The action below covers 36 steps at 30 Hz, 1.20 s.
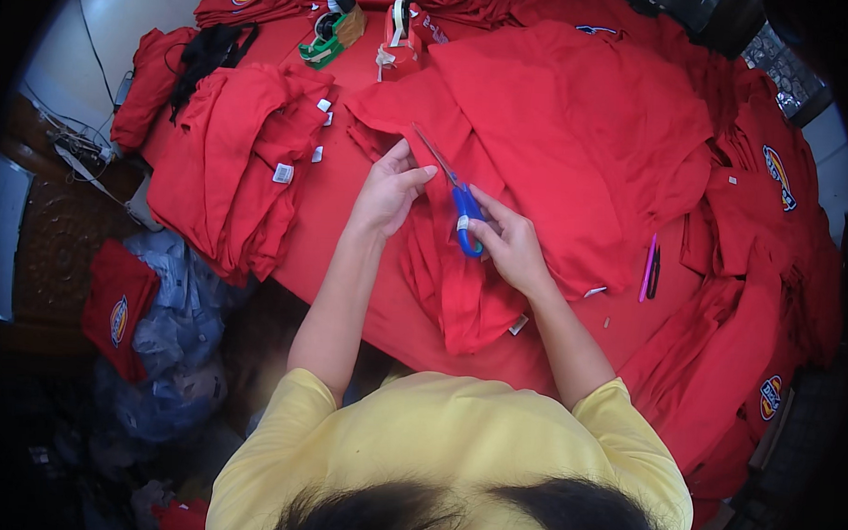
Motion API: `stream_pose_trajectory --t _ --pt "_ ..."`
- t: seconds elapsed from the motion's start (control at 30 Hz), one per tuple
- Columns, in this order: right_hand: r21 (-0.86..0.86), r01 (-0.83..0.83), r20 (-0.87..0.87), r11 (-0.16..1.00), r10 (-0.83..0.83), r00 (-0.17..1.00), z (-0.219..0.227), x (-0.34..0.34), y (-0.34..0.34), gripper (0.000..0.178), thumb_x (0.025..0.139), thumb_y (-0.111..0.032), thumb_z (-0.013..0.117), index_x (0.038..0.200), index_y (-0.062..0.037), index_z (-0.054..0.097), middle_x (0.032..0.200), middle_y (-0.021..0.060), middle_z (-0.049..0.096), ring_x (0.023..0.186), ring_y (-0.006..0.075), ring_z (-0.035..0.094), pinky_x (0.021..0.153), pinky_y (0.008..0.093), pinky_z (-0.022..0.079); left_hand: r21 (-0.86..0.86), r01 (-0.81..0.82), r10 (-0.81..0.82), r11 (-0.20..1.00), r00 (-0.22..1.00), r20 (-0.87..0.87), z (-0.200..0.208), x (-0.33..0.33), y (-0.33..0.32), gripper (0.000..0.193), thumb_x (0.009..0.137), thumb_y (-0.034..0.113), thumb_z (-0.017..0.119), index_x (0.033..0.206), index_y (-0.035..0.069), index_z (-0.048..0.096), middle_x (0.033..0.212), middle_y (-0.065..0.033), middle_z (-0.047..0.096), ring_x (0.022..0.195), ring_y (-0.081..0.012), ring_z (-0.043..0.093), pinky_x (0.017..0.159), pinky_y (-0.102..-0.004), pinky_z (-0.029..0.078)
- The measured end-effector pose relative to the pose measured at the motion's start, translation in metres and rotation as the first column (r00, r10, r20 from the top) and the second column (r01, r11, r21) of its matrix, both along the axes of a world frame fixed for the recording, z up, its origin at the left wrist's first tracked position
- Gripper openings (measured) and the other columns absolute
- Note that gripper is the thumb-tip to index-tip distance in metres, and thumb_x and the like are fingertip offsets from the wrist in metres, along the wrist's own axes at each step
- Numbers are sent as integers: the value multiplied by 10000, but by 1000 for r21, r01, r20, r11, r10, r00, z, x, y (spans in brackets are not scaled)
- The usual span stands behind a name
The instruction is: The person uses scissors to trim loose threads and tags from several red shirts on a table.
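My right hand [509, 240] is closed on blue-handled scissors [465, 215], a finger and thumb at the handle loops. Their metal blades point up and to the left over a red garment [460, 294], close to my left thumb. My left hand [389, 191] is at the garment's left edge, palm partly turned up, with curled fingers and thumb at the cloth. The exact grip is partly hidden. The garment spreads across the middle of the table, with a small white tag [518, 324] at its lower end.
A stack of folded red garments [236, 165] with white tags lies left. A green tape dispenser [324, 42] and a red tape dispenser [399, 45] stand at the back. A pink pen [648, 266] and a dark pen [655, 273] lie right, near more red garments [739, 341]. Plastic bags [174, 322] hang lower left.
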State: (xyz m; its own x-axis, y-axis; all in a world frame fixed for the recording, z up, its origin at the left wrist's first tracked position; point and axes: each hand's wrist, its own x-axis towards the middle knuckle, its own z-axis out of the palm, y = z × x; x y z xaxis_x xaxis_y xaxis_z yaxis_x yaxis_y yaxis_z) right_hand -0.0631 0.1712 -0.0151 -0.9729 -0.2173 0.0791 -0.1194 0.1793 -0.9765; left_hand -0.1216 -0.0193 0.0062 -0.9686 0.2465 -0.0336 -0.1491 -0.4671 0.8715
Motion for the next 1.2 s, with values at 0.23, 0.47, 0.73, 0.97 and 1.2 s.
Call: stream_pose_trajectory --t 0.23,0.47,0.73,0.97,1.2 --pt "19 -12 -4 1000 12 1000 -7 -4 1 485 895 -204 584 1319 -4 462 903 104 607 691 139 583 677 272 491 164 -108 100 981 993 55 -8 -23 -7 388 849 -59 511 1233 -12 493 1123 -107 600 1001 -174 586 873 -328 465" --pt "54 -8 -27 999 9 1000 13 -7 -4 451 906 -160 554 1320 -9 463 890 84 608 621 110 565 575 246 473 8 -55 56 998 998 -10 13 -6 -7 422 834 -73 535 1247 -14 474 1089 -91 595 998 -167 579 891 -295 451" --pt "-20 -45 -26 999 45 999 30 49 7 449 911 -100 517 1347 -27 438 838 78 593 685 104 568 639 251 467 -1 -92 91 996 991 -103 42 42 -7 434 834 -58 564 1261 -35 486 1122 -82 585 1014 -137 564 907 -271 438" --pt "171 17 -187 985 16 982 28 41 1 547 869 -144 610 1367 -39 411 894 79 557 756 131 559 685 253 455 14 -160 160 987 971 -178 34 28 5 444 839 -63 560 1275 -49 476 1178 -102 586 1040 -141 567 925 -265 432" --pt "-16 -41 -155 999 38 987 19 25 -4 543 880 -150 607 1363 -8 405 907 67 550 789 121 545 710 249 450 -33 -85 82 996 992 -92 30 30 -2 480 819 -53 597 1281 -2 480 1115 -56 592 1013 -125 555 893 -265 430"
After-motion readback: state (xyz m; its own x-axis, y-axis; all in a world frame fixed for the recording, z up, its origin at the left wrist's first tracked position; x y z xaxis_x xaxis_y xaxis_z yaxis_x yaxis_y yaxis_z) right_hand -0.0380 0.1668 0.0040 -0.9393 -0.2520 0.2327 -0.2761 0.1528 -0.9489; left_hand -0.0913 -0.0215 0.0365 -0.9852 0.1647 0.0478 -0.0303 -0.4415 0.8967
